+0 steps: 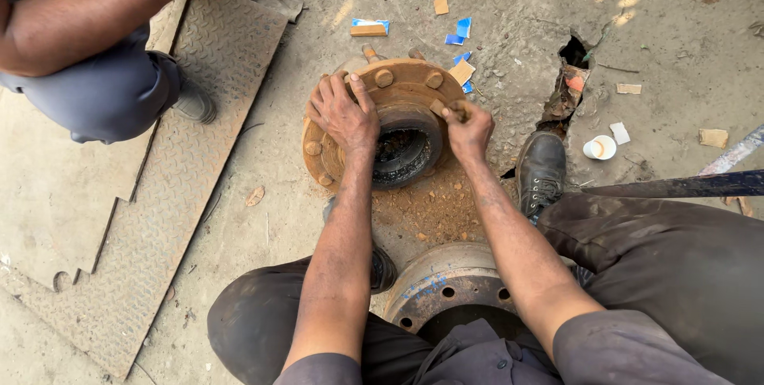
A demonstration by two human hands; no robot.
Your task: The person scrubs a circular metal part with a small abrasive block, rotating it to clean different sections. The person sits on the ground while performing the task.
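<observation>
The left hand (344, 114) lies flat, fingers spread, on the flange of a rusty hub (382, 122) that rests on the ground between the knees. It grips nothing; it only bears down and steadies. The right hand (468, 126) is closed at the hub's right edge, fingers pinched round something small near a stud (439, 106); what it pinches is too hidden to name.

To my eye, the step in hand is working loose or cleaning a fitting at that edge. Doing it well calls for the left palm to keep its weight low on the flange so the hub cannot rock or spin, and for the right to work square to the stud, not at a slant. Rust crumbs (434, 206) lie heaped just below the hub and could foul the bore, so they are best kept out of it.

Counted: one hub; about six studs show on its face, others being covered by the hands. One drum (446, 281) lies near the lap. One boot (541, 170) stands right of the hub. One white cup (600, 147) sits beyond the boot. Several blue scraps (460, 31) lie past the hub. One plate (183, 162) of chequered steel lies to the left, where another person (95, 59) crouches.
</observation>
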